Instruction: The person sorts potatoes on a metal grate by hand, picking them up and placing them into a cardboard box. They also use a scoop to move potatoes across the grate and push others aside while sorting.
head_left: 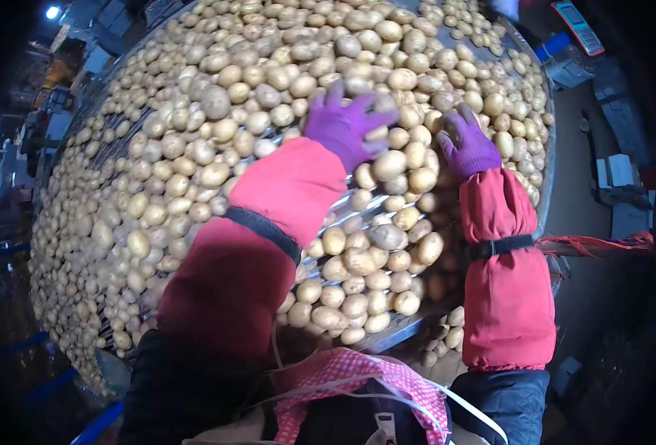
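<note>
My left hand [346, 127], in a purple knit glove, lies over a thick layer of potatoes [213, 175] with its fingers spread. My right hand [467, 142], gloved the same way, touches the potatoes to the right, its fingers stretched forward and a little apart. Neither hand is closed round a potato. Between my forearms several potatoes sit loosely on a surface of metal bars [372, 204], which shows through the gaps. Most of the potatoes are pale yellow, while a few look greyer.
A metal edge [396, 332] runs along the near side, with potatoes [447, 335] lower down beyond it. A red-and-teal handheld device [579, 28] is at the top right. Red cords [595, 243] stretch off to the right. White boxes [619, 170] stand on that side.
</note>
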The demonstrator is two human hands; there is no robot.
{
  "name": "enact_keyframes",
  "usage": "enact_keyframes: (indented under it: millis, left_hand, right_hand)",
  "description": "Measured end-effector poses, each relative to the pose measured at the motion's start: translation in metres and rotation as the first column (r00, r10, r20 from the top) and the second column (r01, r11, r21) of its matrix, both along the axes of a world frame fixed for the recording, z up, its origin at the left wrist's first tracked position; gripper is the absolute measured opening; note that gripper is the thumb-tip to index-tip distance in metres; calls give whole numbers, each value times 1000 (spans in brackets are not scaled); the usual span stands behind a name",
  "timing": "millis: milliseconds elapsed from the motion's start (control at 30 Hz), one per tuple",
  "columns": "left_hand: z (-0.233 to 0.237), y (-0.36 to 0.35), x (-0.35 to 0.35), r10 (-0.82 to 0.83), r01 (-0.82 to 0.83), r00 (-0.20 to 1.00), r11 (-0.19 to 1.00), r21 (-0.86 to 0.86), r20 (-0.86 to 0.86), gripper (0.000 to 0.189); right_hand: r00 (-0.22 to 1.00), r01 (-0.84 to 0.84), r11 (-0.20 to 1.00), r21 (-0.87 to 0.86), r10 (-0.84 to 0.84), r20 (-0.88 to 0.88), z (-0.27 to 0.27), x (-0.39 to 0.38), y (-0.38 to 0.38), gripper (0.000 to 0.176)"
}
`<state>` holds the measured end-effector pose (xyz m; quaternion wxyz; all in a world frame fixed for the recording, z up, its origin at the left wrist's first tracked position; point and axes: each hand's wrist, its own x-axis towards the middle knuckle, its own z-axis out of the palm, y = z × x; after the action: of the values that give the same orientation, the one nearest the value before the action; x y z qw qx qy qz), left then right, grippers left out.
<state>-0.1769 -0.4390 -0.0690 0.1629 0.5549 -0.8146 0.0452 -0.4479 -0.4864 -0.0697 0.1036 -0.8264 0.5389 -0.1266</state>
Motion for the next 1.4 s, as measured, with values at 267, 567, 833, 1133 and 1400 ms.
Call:
enact_keyframes:
  millis: [267, 567, 833, 1133, 1400]
  left_hand:
    - [-5, -58, -33, 89, -92, 996, 984, 156, 23, 58]
    - [48, 60, 145, 148, -56, 775, 985, 166, -615, 45]
    - [48, 358, 227, 548, -491, 709, 835, 248, -443, 59]
    - [64, 377, 161, 378, -322, 926, 797, 512, -6, 81]
    - [58, 347, 136, 162, -189, 981, 908, 373, 102, 63]
  right_hand:
    - [942, -333, 939, -82, 334, -5, 61, 63, 124, 34]
    - [914, -191, 978, -82, 147, -379, 11, 28, 63, 47]
    - [989, -142, 990, -5, 141, -46, 80, 78, 144, 50]
    - [819, -570, 821, 10, 568, 80, 55, 123, 275, 48]
    - [962, -211, 975, -69, 194, -190, 60, 106, 197, 51]
